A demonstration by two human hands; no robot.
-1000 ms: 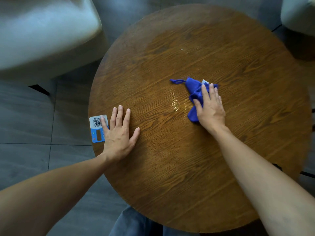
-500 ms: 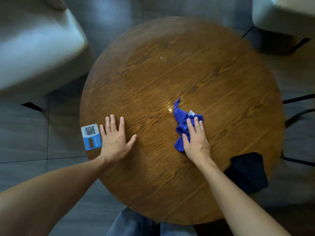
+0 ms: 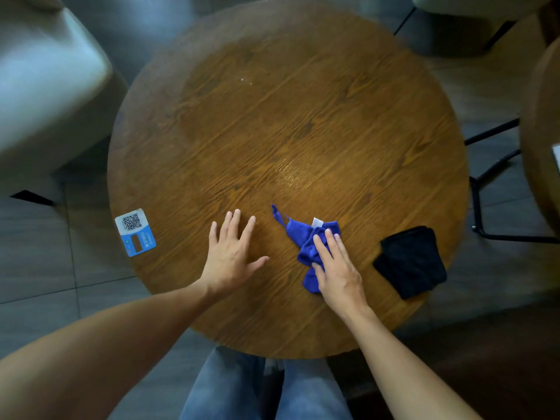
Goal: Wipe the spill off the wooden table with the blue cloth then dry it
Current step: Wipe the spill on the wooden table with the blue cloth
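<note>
— What's changed since half a second back?

— The right hand (image 3: 339,268) has dragged the blue cloth (image 3: 307,247) nearer the person's edge of the table (image 3: 272,122), away from the wet sheen (image 3: 288,172). The left hand (image 3: 230,253) has slid inward, away from the sticker (image 3: 135,231).

— Start with the big things.

— The table is round, brown wood with strong grain running on a slant. Pale padded seats (image 3: 45,86) stand to the upper left and upper right on a grey tiled floor (image 3: 36,283). The person's jeans (image 3: 230,389) show under the near rim.

— How are the hands set?

— Both arms reach in from below, bare. The left hand lies flat, palm down, fingers spread, holding nothing. The right hand presses flat on the crumpled cloth, fingers together over its top, not pinching.

— And the cloth itself?

— Soft and bunched, with a thin loop trailing upper left and a small white tag (image 3: 317,221) at its far edge. It sits right of centre, near the person.

— Anything beside it?

— A black folded cloth (image 3: 410,262), fuzzy, by the right rim, apart from the blue one. The sticker, a printed code above a blue band, lies at the left rim.
</note>
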